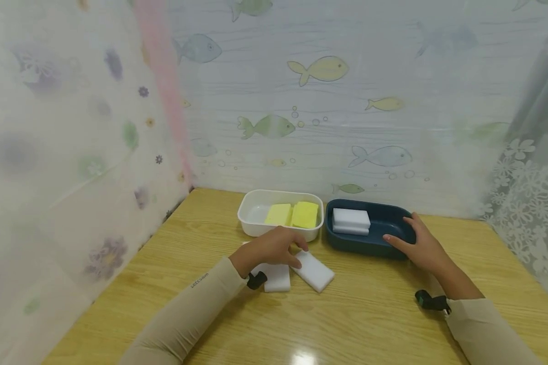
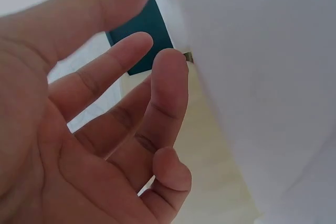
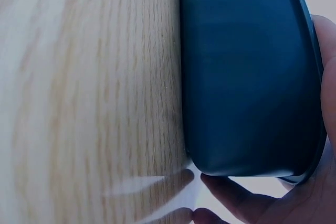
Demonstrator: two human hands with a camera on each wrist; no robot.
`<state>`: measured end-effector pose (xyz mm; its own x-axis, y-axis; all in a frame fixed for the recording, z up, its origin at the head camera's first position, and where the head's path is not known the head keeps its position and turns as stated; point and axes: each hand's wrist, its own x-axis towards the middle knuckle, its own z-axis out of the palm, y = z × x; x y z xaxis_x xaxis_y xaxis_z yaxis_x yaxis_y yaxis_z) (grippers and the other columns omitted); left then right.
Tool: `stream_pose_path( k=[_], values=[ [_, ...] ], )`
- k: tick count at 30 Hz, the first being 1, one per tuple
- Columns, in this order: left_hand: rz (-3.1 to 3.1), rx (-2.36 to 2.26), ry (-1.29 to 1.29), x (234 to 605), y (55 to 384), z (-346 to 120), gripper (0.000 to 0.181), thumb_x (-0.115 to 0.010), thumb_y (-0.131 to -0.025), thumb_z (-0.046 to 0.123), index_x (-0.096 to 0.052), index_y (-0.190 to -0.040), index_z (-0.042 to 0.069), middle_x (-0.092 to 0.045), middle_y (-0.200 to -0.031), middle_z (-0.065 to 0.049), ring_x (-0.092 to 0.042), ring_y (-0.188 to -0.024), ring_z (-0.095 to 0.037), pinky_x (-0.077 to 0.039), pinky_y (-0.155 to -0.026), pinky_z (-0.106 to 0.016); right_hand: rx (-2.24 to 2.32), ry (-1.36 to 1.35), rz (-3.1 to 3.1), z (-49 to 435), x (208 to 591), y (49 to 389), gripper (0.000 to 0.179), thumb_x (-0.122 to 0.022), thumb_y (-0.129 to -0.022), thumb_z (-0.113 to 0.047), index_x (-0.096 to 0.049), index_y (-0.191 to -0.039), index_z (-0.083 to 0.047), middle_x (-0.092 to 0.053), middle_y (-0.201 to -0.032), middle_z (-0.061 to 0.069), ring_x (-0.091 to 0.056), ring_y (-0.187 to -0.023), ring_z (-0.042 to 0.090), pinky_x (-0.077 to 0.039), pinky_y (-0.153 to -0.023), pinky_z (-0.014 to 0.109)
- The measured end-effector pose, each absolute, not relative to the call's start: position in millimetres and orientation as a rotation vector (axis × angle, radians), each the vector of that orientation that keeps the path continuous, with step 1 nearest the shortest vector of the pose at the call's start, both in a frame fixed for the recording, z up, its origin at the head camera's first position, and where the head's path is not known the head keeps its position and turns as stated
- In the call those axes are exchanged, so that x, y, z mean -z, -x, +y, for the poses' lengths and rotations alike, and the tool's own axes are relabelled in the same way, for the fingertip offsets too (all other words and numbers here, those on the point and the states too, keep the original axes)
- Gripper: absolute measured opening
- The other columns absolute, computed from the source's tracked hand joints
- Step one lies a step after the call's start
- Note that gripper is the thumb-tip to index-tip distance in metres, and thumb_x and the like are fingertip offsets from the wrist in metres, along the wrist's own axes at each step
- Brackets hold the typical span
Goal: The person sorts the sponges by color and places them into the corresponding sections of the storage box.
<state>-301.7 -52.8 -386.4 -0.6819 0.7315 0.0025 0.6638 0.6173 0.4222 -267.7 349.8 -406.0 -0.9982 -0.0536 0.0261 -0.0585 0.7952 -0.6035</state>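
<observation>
My left hand (image 1: 276, 248) hovers over white sponge blocks, fingers bent and spread from the thumb. Its fingertips are at the upper end of a tilted white sponge (image 1: 317, 272); in the left wrist view nothing lies between thumb and fingers (image 2: 170, 93). Partly hidden beneath this hand is another white sponge (image 1: 277, 279). My right hand (image 1: 424, 248) grips the right end of a dark blue bin (image 1: 365, 247), thumb over the rim and fingers around the end wall. Inside that bin, two white sponges (image 1: 351, 219) are stacked at the left.
Left of the blue bin stands a white bin (image 1: 251, 228) holding yellow sponges (image 1: 305, 215). Both bins sit toward the back of the wooden table (image 1: 347, 324). A fish-patterned curtain (image 1: 265, 162) hangs behind, with flowered sheets at the sides.
</observation>
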Motion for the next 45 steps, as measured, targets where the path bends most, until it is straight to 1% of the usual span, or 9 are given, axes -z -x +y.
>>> stream_pose_path(
  k=[6,13,17,21,28,31,35,39,45],
  values=[
    [2.638,-0.570,-1.181,389,302,-51,0.053,-0.094,-0.078,0.021,-0.073,-0.126,0.017,-0.072,-0.120,0.009,-0.060,-0.086,-0.008,-0.051,-0.078,-0.021,-0.996,-0.082,-2.969,353,408,265,0.107,-0.056,-0.100,-0.064,-0.003,-0.165,0.002,0.020,-0.169,0.024,-0.005,-0.149,0.064,-0.021,-0.105,0.083],
    [2.662,-0.530,-1.219,389,301,-51,0.057,-0.094,-0.076,0.017,-0.072,-0.128,0.015,-0.072,-0.122,0.006,-0.064,-0.105,-0.010,-0.050,-0.092,-0.024,-1.015,-0.099,-2.945,351,406,266,0.108,-0.057,-0.098,-0.066,-0.003,-0.165,0.000,0.019,-0.170,0.021,-0.003,-0.151,0.061,-0.019,-0.106,0.083],
    [2.666,-0.526,-1.185,389,301,-53,0.061,-0.095,-0.075,0.021,-0.071,-0.130,0.014,-0.073,-0.117,0.005,-0.063,-0.101,-0.010,-0.050,-0.089,-0.024,-0.992,-0.108,-2.955,349,406,266,0.107,-0.057,-0.099,-0.065,-0.005,-0.165,0.002,0.018,-0.170,0.024,-0.004,-0.150,0.062,-0.020,-0.106,0.083],
    [2.661,-0.530,-1.165,390,300,-53,0.065,-0.095,-0.075,0.028,-0.070,-0.132,0.011,-0.074,-0.113,0.005,-0.060,-0.091,-0.009,-0.049,-0.081,-0.022,-0.982,-0.097,-2.967,348,407,265,0.108,-0.057,-0.098,-0.066,-0.005,-0.165,0.002,0.018,-0.170,0.024,-0.006,-0.150,0.062,-0.020,-0.106,0.083],
    [2.696,-0.540,-1.186,386,301,-51,0.057,-0.093,-0.078,0.034,-0.072,-0.127,0.014,-0.071,-0.109,0.009,-0.057,-0.080,-0.007,-0.049,-0.073,-0.022,-0.993,-0.099,-2.960,348,406,267,0.108,-0.056,-0.099,-0.066,-0.005,-0.165,0.002,0.019,-0.170,0.023,-0.004,-0.150,0.062,-0.020,-0.106,0.083],
    [2.704,-0.569,-1.197,384,300,-50,0.052,-0.093,-0.077,0.036,-0.075,-0.122,0.015,-0.072,-0.106,0.011,-0.057,-0.080,-0.007,-0.048,-0.072,-0.022,-0.977,-0.103,-2.966,348,406,267,0.107,-0.056,-0.099,-0.065,-0.005,-0.164,0.003,0.019,-0.170,0.024,-0.005,-0.150,0.063,-0.020,-0.106,0.083],
    [2.739,-0.588,-1.210,381,299,-49,0.049,-0.093,-0.077,0.040,-0.077,-0.118,0.018,-0.070,-0.102,0.009,-0.057,-0.082,-0.008,-0.049,-0.071,-0.022,-0.969,-0.113,-2.964,349,407,268,0.106,-0.055,-0.100,-0.064,-0.005,-0.164,0.003,0.018,-0.169,0.025,-0.005,-0.149,0.063,-0.021,-0.106,0.083],
    [2.767,-0.606,-1.194,378,297,-48,0.051,-0.092,-0.078,0.044,-0.077,-0.120,0.019,-0.066,-0.102,0.006,-0.058,-0.080,-0.008,-0.050,-0.069,-0.021,-0.970,-0.117,-2.960,348,409,268,0.106,-0.056,-0.100,-0.064,-0.006,-0.164,0.004,0.018,-0.169,0.026,-0.006,-0.149,0.063,-0.021,-0.106,0.082],
    [2.818,-0.633,-1.216,370,296,-39,0.051,-0.090,-0.078,0.047,-0.079,-0.119,0.019,-0.069,-0.107,0.006,-0.060,-0.081,-0.007,-0.050,-0.071,-0.021,-0.972,-0.119,-2.950,349,408,267,0.106,-0.056,-0.100,-0.064,-0.006,-0.164,0.004,0.017,-0.170,0.026,-0.006,-0.149,0.063,-0.021,-0.106,0.082]
  ],
)
